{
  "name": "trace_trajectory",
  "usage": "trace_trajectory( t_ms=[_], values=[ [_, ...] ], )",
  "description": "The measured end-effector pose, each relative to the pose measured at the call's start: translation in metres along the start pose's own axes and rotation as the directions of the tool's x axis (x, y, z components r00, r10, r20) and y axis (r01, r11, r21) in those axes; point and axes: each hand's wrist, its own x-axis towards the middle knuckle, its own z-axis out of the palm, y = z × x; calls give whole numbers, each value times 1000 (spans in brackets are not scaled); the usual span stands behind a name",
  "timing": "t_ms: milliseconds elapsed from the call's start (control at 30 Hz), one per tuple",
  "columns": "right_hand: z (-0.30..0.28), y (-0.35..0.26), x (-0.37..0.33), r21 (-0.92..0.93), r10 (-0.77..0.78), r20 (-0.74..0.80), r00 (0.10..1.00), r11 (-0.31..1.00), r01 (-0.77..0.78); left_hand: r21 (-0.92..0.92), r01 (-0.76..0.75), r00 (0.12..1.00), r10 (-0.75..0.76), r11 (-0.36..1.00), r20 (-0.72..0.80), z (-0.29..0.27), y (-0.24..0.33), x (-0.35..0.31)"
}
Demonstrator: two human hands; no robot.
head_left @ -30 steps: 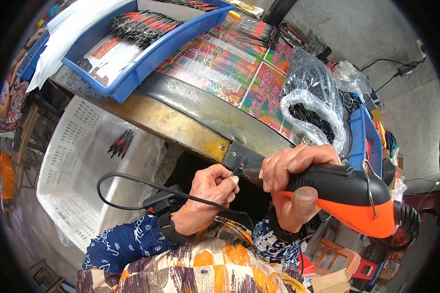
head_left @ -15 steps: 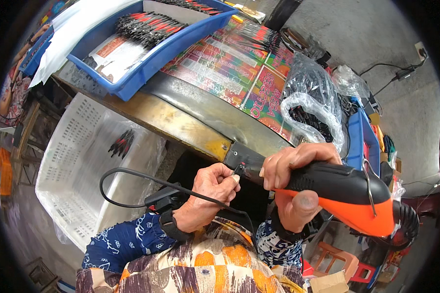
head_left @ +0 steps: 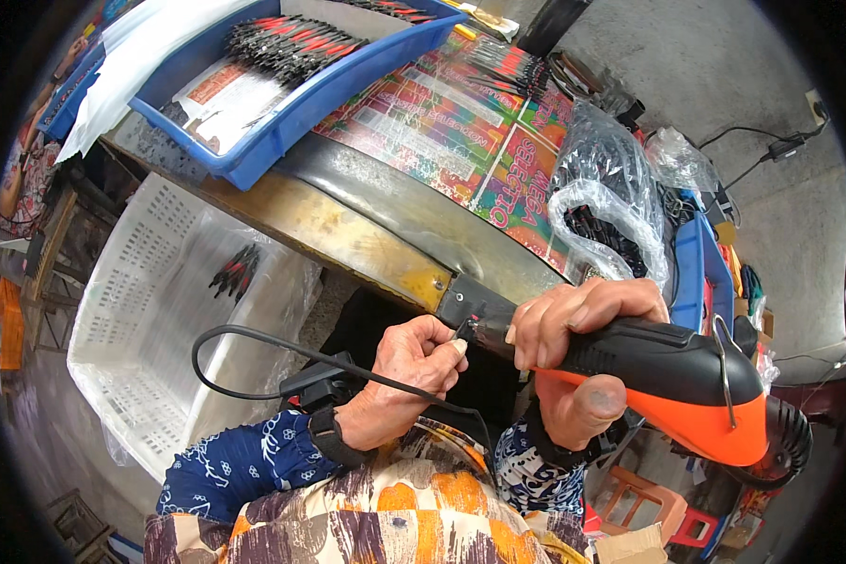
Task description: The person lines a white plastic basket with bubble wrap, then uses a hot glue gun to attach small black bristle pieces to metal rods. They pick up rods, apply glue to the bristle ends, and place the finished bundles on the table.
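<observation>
My left hand (head_left: 414,362) is closed, thumb and forefinger pinching a small dark piece (head_left: 465,331) with a bit of red near it. The piece is held close to the black plate (head_left: 468,299) at the table's front edge; whether they touch I cannot tell. My right hand (head_left: 583,348) wraps round an orange and black power tool (head_left: 677,376) with a bent metal hook on its body. The tool points left, toward the pinched piece; its front end is hidden behind my right fingers. A black cable (head_left: 348,365) loops across my left wrist.
A blue tray (head_left: 254,160) of slender black and red pieces stands on the table at back left. A clear plastic bag (head_left: 597,160) of dark pieces sits at right. Below left is a white crate (head_left: 127,310) with several pieces. A plastic stool (head_left: 639,498) stands lower right.
The power tool and my right hand have shifted slightly right and down. My left hand has barely moved, still pinching the small piece.
</observation>
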Motion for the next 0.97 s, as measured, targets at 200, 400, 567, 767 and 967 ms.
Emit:
trace_trajectory(
  t_ms=[200, 400, 567, 767, 967],
  values=[
    [-1, 1, 3, -1, 3, 18, 1000, 1000, -3, 1, 9, 1000, -9, 1000, -1, 0, 1, -1],
    [-2, 0, 3, -6, 28, 13, 1000, 1000, -28, 14, 29, 1000, -29, 999, -5, 0, 3, -1],
    [-2, 5, 4, 33, 28, 53, 998, 999, -30, 26, 16, 1000, -16, 1000, -18, 1, 2, -1],
    [-4, 10, 11, 71, 2, 152, 988, 997, -13, 49, -74, 994, 77, 996, -75, 4, -2, 1],
    [0, 11, 9, 43, 13, 77, 997, 999, -17, 76, -55, 996, 59, 996, -59, 2, 0, -1]
  ],
)
